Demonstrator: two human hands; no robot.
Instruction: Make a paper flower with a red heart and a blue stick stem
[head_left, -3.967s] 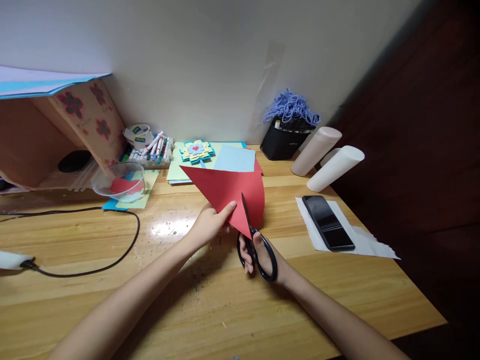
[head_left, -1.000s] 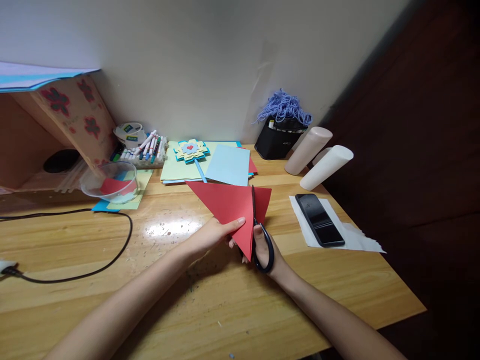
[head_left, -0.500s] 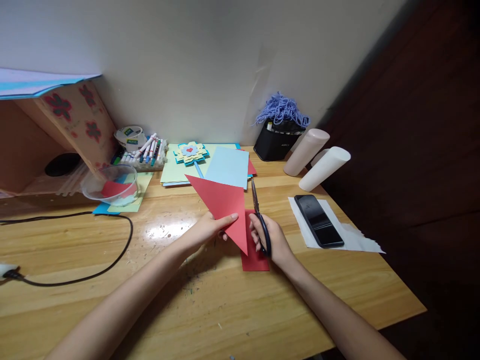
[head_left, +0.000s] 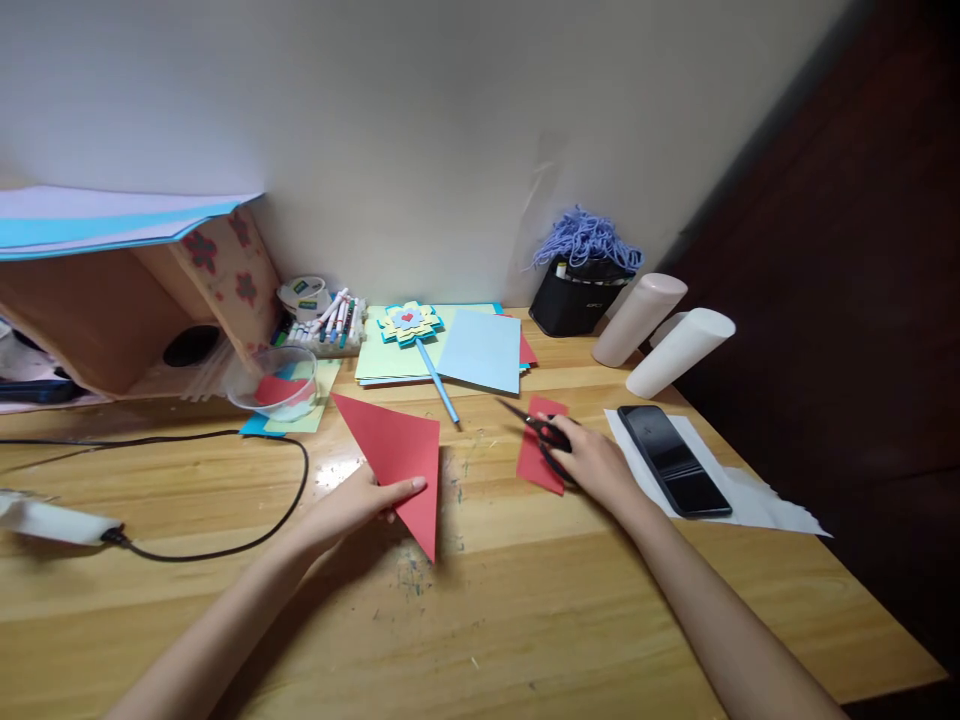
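My left hand (head_left: 371, 500) pinches a red paper triangle (head_left: 401, 450), thumb on top and fingers beneath, holding it tilted over the table. To the right, my right hand (head_left: 592, 455) is closed around the black handles of a pair of scissors (head_left: 525, 413). The blades point left and look closed or nearly so. Under the scissors lies a red paper strip (head_left: 541, 470), partly covered by them and by my fingers. Whether the scissors rest on the table cannot be made out.
Behind are stacked coloured sheets (head_left: 480, 350), a paper flower on a blue stick (head_left: 436, 380) and markers (head_left: 337, 318). At left are a clear bowl (head_left: 274, 390), a cardboard box (head_left: 217, 290) and a cable (head_left: 217, 553). A phone (head_left: 671, 460), white bottles (head_left: 679, 350) and a black pen holder (head_left: 574, 300) stand right.
My hands have moved apart. The left one has carried the red triangle away from the scissors. My right hand has lowered the scissors over the red strip, turning their blades leftward. The view has shifted.
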